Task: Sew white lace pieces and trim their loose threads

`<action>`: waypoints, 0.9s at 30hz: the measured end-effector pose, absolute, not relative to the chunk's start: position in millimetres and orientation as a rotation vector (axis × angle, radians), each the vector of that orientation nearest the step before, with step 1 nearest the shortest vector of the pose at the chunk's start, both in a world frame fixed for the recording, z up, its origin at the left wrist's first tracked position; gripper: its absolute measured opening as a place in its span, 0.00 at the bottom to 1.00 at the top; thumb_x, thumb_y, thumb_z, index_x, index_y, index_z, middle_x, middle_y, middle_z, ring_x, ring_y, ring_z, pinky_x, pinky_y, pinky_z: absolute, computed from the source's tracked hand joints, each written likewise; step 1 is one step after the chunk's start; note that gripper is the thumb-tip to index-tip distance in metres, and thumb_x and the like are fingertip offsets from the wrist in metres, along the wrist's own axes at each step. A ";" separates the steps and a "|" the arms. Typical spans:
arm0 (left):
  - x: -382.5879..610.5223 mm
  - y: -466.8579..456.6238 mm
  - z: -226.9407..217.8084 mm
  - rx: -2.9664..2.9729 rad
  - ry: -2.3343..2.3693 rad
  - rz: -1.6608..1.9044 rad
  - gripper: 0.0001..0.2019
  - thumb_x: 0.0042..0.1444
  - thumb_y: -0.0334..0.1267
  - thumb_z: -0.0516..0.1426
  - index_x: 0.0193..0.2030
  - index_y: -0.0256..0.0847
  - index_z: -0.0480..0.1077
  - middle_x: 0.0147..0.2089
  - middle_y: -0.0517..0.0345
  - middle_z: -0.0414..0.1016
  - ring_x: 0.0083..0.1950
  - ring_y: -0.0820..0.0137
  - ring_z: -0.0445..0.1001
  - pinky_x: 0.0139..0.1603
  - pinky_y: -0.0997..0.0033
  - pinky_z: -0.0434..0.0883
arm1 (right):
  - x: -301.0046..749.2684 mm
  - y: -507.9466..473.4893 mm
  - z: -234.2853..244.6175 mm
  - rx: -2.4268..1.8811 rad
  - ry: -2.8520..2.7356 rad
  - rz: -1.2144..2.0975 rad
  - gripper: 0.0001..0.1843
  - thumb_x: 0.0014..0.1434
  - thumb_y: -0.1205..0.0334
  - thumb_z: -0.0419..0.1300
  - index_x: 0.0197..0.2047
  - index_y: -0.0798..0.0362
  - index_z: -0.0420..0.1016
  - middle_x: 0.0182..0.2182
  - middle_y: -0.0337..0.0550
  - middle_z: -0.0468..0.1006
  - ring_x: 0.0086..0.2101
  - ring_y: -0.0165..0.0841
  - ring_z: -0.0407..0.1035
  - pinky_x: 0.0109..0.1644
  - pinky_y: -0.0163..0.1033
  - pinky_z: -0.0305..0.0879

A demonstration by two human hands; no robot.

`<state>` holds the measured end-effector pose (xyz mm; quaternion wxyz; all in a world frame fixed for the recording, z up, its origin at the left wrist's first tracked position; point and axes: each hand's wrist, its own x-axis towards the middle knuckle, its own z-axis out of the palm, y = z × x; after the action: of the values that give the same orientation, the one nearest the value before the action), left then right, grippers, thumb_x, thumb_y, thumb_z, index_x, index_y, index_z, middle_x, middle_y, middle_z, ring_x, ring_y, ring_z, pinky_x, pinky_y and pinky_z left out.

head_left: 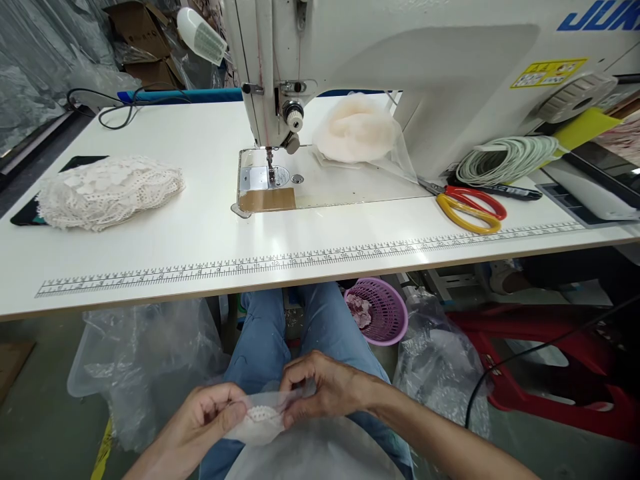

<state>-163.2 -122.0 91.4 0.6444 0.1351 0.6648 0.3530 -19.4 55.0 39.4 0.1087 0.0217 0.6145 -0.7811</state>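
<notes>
Over my lap, my left hand (220,413) pinches the left side of a sheer white fabric piece (263,427) with a small strip of lace trim (263,413) on it. On the other side my right hand (320,390) pinches the same fabric between thumb and fingers. More of the pale sheer cloth (315,450) spreads across my thighs below the hands. Beyond the table edge stands a sewing machine (270,120), its presser foot over the metal plate, with no fabric under it. A bundle of sheer cream fabric (357,133) lies on the machine bed.
A folded heap of white lace (110,190) lies on the table's left. Scissors (470,207) with red and yellow handles and a coil of pale cord (507,160) lie at the right. Under the table are a purple basket (397,310), plastic bags (150,360) and a red stool (550,393).
</notes>
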 end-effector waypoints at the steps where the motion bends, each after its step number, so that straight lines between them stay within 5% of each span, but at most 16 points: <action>1: -164.1 -123.3 90.6 0.310 1.520 0.808 0.25 0.46 0.62 0.58 0.26 0.37 0.72 0.24 0.63 0.62 0.28 0.73 0.57 0.29 0.78 0.56 | -19.4 56.3 39.3 0.045 1.826 -2.278 0.22 0.44 0.47 0.68 0.34 0.58 0.78 0.29 0.39 0.74 0.30 0.29 0.68 0.30 0.30 0.60; 10: -170.7 -132.3 87.1 0.252 1.501 0.875 0.22 0.46 0.59 0.60 0.26 0.38 0.74 0.25 0.61 0.67 0.29 0.73 0.61 0.31 0.78 0.59 | -18.6 59.7 39.5 0.029 1.760 -2.291 0.20 0.45 0.49 0.68 0.32 0.58 0.77 0.29 0.37 0.72 0.28 0.26 0.65 0.29 0.28 0.60; 15: -166.6 -125.5 88.7 0.269 1.423 0.889 0.22 0.39 0.54 0.66 0.35 0.38 0.76 0.28 0.58 0.73 0.29 0.72 0.65 0.31 0.77 0.61 | -22.2 59.4 47.2 0.068 1.732 -2.246 0.20 0.48 0.48 0.66 0.32 0.60 0.76 0.28 0.38 0.71 0.27 0.26 0.65 0.29 0.29 0.60; 27: -166.1 -121.2 84.1 0.341 1.435 0.816 0.20 0.42 0.54 0.65 0.28 0.36 0.79 0.23 0.58 0.73 0.25 0.75 0.62 0.28 0.78 0.59 | -16.5 68.6 34.6 -0.081 1.820 -2.224 0.18 0.51 0.50 0.65 0.35 0.57 0.79 0.32 0.42 0.74 0.32 0.30 0.69 0.33 0.30 0.63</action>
<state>-166.1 -121.2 84.1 0.6653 0.1508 0.6357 0.3613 -16.5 68.6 34.6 0.1329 -0.0281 0.6275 -0.7667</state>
